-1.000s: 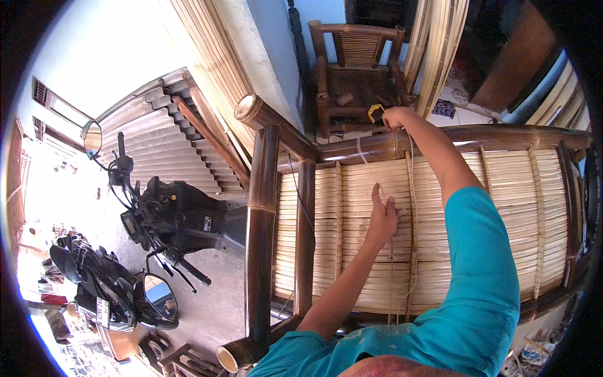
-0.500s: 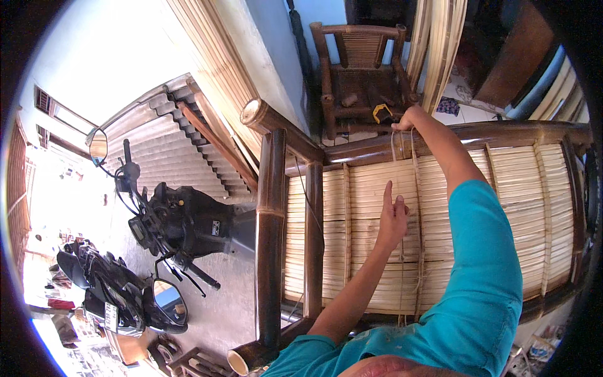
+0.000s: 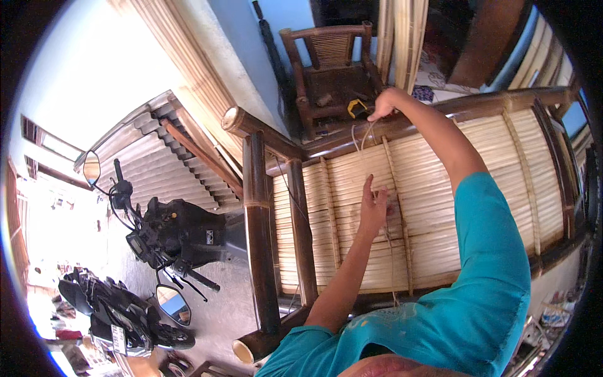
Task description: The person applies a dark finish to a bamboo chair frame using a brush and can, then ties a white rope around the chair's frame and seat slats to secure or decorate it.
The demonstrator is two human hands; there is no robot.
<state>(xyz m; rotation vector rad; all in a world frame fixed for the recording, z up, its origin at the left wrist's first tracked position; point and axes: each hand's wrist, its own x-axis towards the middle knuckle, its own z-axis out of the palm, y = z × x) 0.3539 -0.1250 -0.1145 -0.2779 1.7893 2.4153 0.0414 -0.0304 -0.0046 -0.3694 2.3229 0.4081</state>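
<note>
Pinching a slender pale strip (image 3: 353,135) that loops at the glossy bamboo top rail (image 3: 477,107), the right hand (image 3: 386,102) has its fingers drawn together, while the left hand (image 3: 374,208) is over the slatted panel (image 3: 433,201), forefinger straight and others loosely bent; whether it has hold of the thin cord (image 3: 391,251) cannot be told. Dark bamboo encloses the panel's straw-coloured slats, and beyond the far edge a chair (image 3: 333,78) bears a small roundish object (image 3: 324,100). Leftward, grey floor (image 3: 226,308) shows between round posts (image 3: 257,232) and a black motorbike (image 3: 188,232).
</note>
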